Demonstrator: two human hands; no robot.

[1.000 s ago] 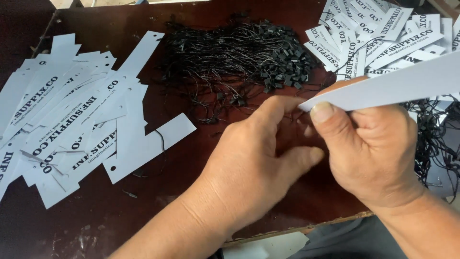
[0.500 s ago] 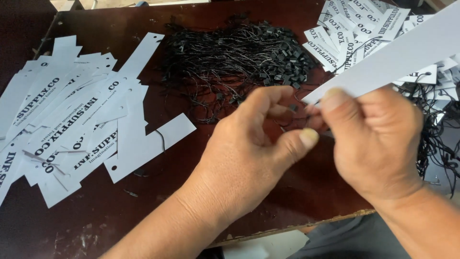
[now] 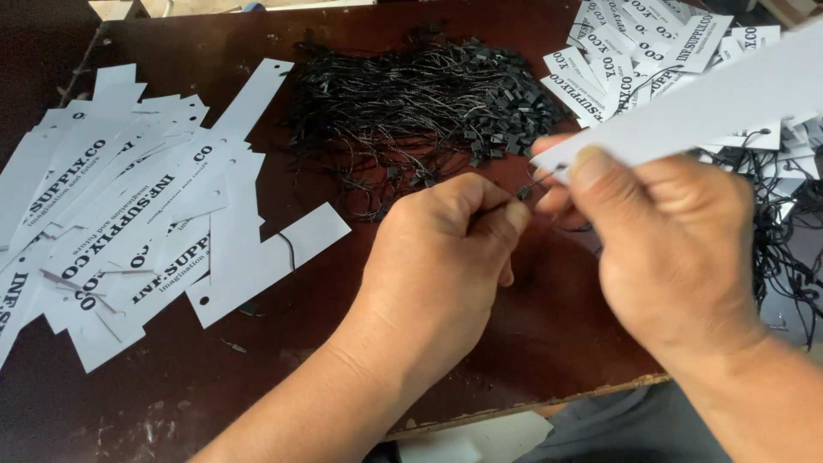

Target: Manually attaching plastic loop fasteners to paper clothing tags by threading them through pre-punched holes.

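The left hand [image 3: 446, 257] has closed its fingertips on a black string loop [image 3: 525, 194], just below the string pile [image 3: 420, 103]. The right hand [image 3: 669, 249] pinches a white paper tag [image 3: 711, 107] right of that pile. Threading seems underway; feeding the loop through the tag's hole calls for precision.

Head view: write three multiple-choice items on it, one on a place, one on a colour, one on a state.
1. Where does the pile of black string loops lie?
A. top middle of the brown board
B. on the floor
C. in a box

2. What colour is the paper tag in the right hand?
A. red
B. white
C. green

3. What does the left hand do?
A. lies flat
B. pinches a black string
C. holds scissors

A: the pile sits between the tag stacks.
B: the strip is white.
B: fingertips close on the string's end.
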